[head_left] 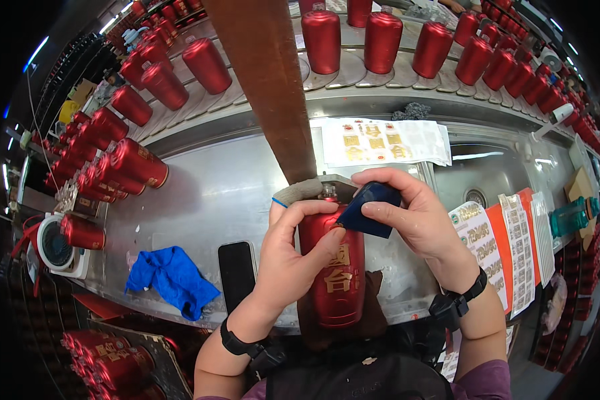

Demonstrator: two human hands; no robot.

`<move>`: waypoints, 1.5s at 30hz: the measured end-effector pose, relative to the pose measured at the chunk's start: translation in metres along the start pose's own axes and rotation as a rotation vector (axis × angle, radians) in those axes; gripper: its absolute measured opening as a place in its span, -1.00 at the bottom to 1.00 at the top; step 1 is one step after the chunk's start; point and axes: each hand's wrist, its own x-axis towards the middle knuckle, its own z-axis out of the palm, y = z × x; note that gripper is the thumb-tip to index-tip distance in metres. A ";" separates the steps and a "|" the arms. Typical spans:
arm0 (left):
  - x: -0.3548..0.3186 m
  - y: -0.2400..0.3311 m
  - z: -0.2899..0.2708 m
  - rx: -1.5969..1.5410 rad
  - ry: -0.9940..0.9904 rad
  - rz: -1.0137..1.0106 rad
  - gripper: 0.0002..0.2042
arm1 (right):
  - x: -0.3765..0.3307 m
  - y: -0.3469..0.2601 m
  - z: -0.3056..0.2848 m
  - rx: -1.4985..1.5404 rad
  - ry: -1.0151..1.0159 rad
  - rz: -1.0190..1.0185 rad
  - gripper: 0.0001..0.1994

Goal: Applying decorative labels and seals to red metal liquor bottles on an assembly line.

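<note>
- Steel, brushed and bare, makes up the work table point(233, 193) that fills the middle of the frame; the red bottle point(333, 267) lies along it at lower centre, neck pointing up-frame, and is best kept flat against the surface so that it cannot roll.
- Dark brown, a wooden post point(267, 87) runs from the top edge down to the bottle's neck; I judge it a useful stop to butt the neck against.
- The left hand point(290, 257) is wrapped around the bottle's left flank, thumb across the front. That grip should stay firm, with the thumb clear of the gold characters.
- The right hand point(417, 223) pinches a dark blue pad point(368, 210) between thumb and fingers, pressed on the bottle's shoulder. Short, even strokes there seem wisest to me, so the pad does not snag on the gold marks.
- Rows of like red bottles point(380, 40) stand across the top of the frame, well apart from the hands.
- A sheet of gold stickers point(380, 141) lies upper centre right.
- A blue cloth point(173, 277) sits crumpled at lower left.
- A black phone point(237, 267) lies just beside the left wrist; keep the elbow off it.
</note>
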 end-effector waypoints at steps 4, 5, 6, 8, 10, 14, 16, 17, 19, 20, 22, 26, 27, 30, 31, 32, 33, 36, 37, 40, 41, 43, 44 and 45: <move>0.001 0.001 0.003 -0.094 0.019 -0.043 -0.69 | -0.003 0.006 -0.002 0.017 0.031 -0.008 -0.63; 0.001 0.001 0.004 -0.094 0.017 -0.042 -0.69 | -0.004 0.007 -0.003 0.017 0.033 -0.008 -0.63; 0.002 0.001 0.006 -0.115 0.028 -0.058 -0.70 | -0.006 0.009 -0.004 0.030 0.058 -0.010 -0.63; 0.003 0.002 0.007 -0.133 0.040 -0.077 -0.70 | -0.009 0.012 -0.005 0.047 0.082 -0.009 -0.62; 0.003 0.007 0.008 -0.280 0.043 -0.198 -0.74 | -0.013 0.016 -0.005 0.086 0.110 -0.016 -0.63; 0.005 0.007 0.007 -0.417 0.048 -0.246 -0.80 | -0.024 0.019 -0.005 0.102 0.170 -0.005 -0.65; 0.006 0.005 0.005 -0.545 0.056 -0.321 -0.81 | -0.029 0.023 -0.009 0.113 0.180 0.025 -0.70; 0.005 0.004 0.004 -0.541 0.054 -0.319 -0.80 | -0.031 0.024 -0.010 0.118 0.181 0.026 -0.70; 0.004 0.009 0.005 -0.543 0.032 -0.322 -0.79 | -0.034 0.028 -0.012 0.131 0.201 0.068 -0.75; 0.004 0.011 0.005 -0.548 0.011 -0.322 -0.78 | -0.036 0.029 -0.011 0.134 0.203 0.069 -0.75; 0.003 0.011 0.008 -0.486 0.017 -0.311 -0.76 | -0.038 0.031 -0.010 0.176 0.199 0.106 -0.79; 0.003 0.009 0.008 -0.379 0.021 -0.327 -0.72 | -0.041 0.037 -0.005 0.164 0.198 0.107 -0.80; 0.003 0.009 0.009 -0.378 0.020 -0.329 -0.72 | -0.042 0.037 -0.004 0.160 0.188 0.124 -0.81; 0.002 0.009 0.008 -0.392 0.014 -0.331 -0.73 | -0.042 0.037 -0.002 0.155 0.161 0.162 -0.80; 0.002 0.008 0.008 -0.402 0.016 -0.333 -0.73 | -0.043 0.036 -0.001 0.153 0.144 0.183 -0.80; 0.001 0.008 0.008 -0.412 0.019 -0.335 -0.74 | -0.043 0.035 0.000 0.153 0.143 0.185 -0.80; 0.001 0.008 0.008 -0.412 0.021 -0.338 -0.74 | -0.042 0.034 0.000 0.144 0.130 0.203 -0.80; 0.000 0.007 0.009 -0.451 0.044 -0.325 -0.71 | -0.043 0.029 0.004 0.047 0.136 0.237 -0.76; -0.001 0.006 0.009 -0.444 0.080 -0.326 -0.64 | -0.042 0.028 0.005 -0.040 0.163 0.246 -0.70; -0.015 -0.002 0.006 -0.383 0.085 -0.328 -0.46 | -0.041 0.045 0.012 -0.377 0.133 -0.018 -0.51; -0.022 -0.005 0.004 -0.329 0.057 -0.327 -0.34 | -0.040 0.042 0.013 -0.538 0.134 0.003 -0.29; -0.032 -0.002 0.002 -0.358 -0.009 -0.310 -0.25 | -0.038 0.041 0.017 -0.669 0.153 -0.079 -0.22; -0.035 0.001 0.001 -0.385 -0.071 -0.287 -0.16 | -0.037 0.042 0.019 -0.799 0.168 -0.169 -0.16; -0.035 0.005 0.001 -0.471 -0.102 -0.327 -0.09 | -0.035 0.043 0.019 -0.797 0.159 -0.168 -0.16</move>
